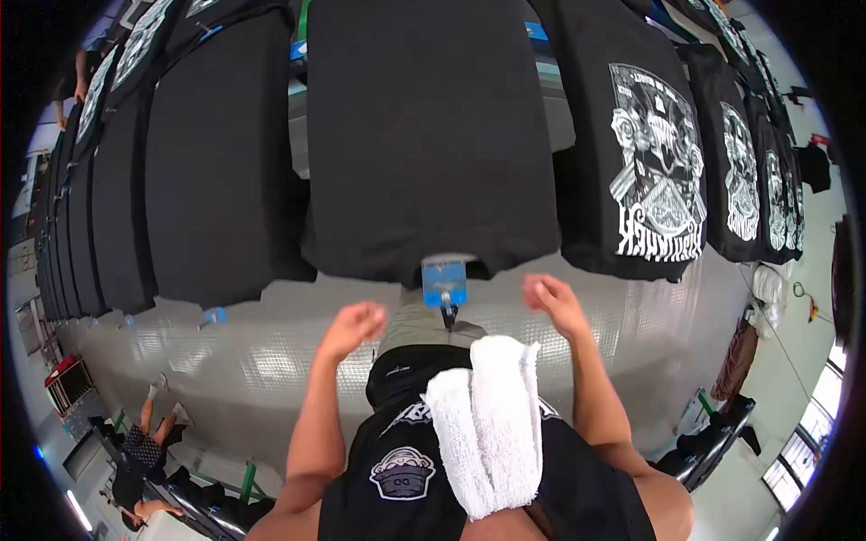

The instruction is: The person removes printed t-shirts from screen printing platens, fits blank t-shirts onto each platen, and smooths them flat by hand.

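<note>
Straight ahead, a plain black T-shirt is stretched flat over a board, with a blue metal bracket showing under its near edge. My left hand is just below the shirt's near left corner, fingers curled in, with nothing seen in it. Below the near right corner is my right hand, its fingers also curled together and no object visible in them. Both hands are apart from the cloth.
Another plain black shirt on a board stands at left, with several more beyond. On the right, a black shirt with a white print leads a row of printed ones. A person is at lower left. A white towel hangs round my neck.
</note>
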Action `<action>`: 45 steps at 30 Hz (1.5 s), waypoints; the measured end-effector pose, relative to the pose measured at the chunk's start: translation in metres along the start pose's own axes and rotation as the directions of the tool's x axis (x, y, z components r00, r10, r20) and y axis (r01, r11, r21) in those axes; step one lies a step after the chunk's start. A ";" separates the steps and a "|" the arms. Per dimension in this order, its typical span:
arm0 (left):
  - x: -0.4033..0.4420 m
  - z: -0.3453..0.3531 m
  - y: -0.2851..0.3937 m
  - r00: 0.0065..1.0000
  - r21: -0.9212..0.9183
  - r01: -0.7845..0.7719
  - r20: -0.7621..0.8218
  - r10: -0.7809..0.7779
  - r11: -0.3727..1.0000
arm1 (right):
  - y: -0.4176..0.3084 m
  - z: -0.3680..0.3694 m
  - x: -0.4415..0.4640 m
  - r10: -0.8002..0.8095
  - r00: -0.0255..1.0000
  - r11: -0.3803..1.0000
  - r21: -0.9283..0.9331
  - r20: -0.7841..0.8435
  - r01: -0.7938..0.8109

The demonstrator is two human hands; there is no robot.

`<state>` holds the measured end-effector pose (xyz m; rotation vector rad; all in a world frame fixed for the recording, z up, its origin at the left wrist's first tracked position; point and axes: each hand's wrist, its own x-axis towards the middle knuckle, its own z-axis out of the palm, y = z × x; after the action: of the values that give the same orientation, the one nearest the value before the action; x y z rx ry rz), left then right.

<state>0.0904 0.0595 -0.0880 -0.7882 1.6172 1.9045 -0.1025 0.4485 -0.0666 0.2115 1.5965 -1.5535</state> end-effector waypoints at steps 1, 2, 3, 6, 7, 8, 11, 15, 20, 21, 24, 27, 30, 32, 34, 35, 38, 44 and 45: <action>0.018 0.016 -0.020 0.987 -0.061 -0.092 -0.135 0.083 0.994 | 0.007 0.023 0.003 0.021 0.990 0.999 0.040 -0.139 -0.016; 0.027 0.035 -0.015 0.974 -0.285 -0.153 -0.207 0.095 0.946 | 0.015 0.037 0.013 0.006 0.991 0.980 0.199 -0.131 0.020; 0.035 0.045 -0.008 0.958 -0.487 -0.219 -0.274 0.091 0.845 | 0.025 0.046 0.026 -0.010 0.992 0.933 0.356 -0.125 0.055; 0.061 0.045 -0.011 0.952 -0.561 -0.293 -0.249 0.179 0.775 | 0.037 0.059 0.050 -0.075 0.997 0.889 0.452 -0.022 0.077; 0.054 0.050 -0.011 0.929 -0.562 -0.362 -0.280 0.240 0.744 | 0.038 0.060 0.043 -0.119 0.991 0.904 0.407 -0.058 0.132; 0.048 0.054 -0.009 0.900 -0.557 -0.433 -0.313 0.303 0.709 | 0.037 0.062 0.039 -0.168 0.982 0.914 0.360 -0.089 0.189; 0.037 0.052 -0.012 0.849 -0.574 -0.528 -0.343 0.401 0.626 | 0.050 0.053 0.042 -0.352 0.927 0.891 0.255 -0.131 0.375; 0.040 0.052 -0.024 0.843 -0.603 -0.535 -0.341 0.416 0.591 | 0.050 0.060 0.038 -0.360 0.920 0.834 0.388 -0.156 0.393; 0.056 0.056 -0.036 0.869 -0.674 -0.485 -0.302 0.391 0.558 | 0.042 0.076 0.031 -0.175 0.951 0.829 0.483 -0.255 0.283; 0.055 0.059 -0.034 0.873 -0.675 -0.480 -0.303 0.383 0.560 | 0.050 0.068 0.034 -0.175 0.963 0.844 0.472 -0.206 0.254; 0.028 0.066 -0.010 0.851 -0.647 -0.520 -0.341 0.399 0.558 | 0.033 0.076 0.012 -0.289 0.923 0.871 0.330 -0.256 0.364; 0.025 0.062 -0.013 0.841 -0.630 -0.537 -0.348 0.414 0.562 | 0.032 0.074 0.006 -0.384 0.890 0.854 0.271 -0.248 0.444; 0.024 0.060 -0.015 0.833 -0.617 -0.550 -0.362 0.419 0.562 | 0.029 0.070 0.003 -0.401 0.881 0.853 0.250 -0.252 0.459; 0.022 0.057 -0.019 0.836 -0.612 -0.546 -0.354 0.419 0.572 | 0.030 0.068 -0.001 -0.414 0.880 0.847 0.255 -0.234 0.466; 0.021 0.055 -0.018 0.835 -0.604 -0.547 -0.349 0.425 0.580 | 0.030 0.066 -0.001 -0.428 0.877 0.840 0.262 -0.219 0.476; 0.019 0.055 -0.018 0.836 -0.601 -0.546 -0.348 0.424 0.583 | 0.031 0.065 -0.001 -0.430 0.877 0.838 0.265 -0.215 0.476; 0.011 0.057 -0.015 0.835 -0.576 -0.549 -0.346 0.428 0.605 | 0.036 0.060 -0.003 -0.430 0.878 0.839 0.265 -0.212 0.475; 0.001 0.062 -0.042 0.831 -0.558 -0.555 -0.339 0.441 0.617 | 0.052 0.057 -0.017 -0.425 0.875 0.838 0.265 -0.232 0.477; -0.001 0.064 -0.045 0.829 -0.556 -0.558 -0.338 0.446 0.616 | 0.055 0.057 -0.020 -0.425 0.874 0.837 0.265 -0.238 0.479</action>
<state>0.1171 0.1293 -0.1105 -0.8075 1.3577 2.9758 -0.0290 0.4188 -0.0838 0.1457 1.5923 -2.2211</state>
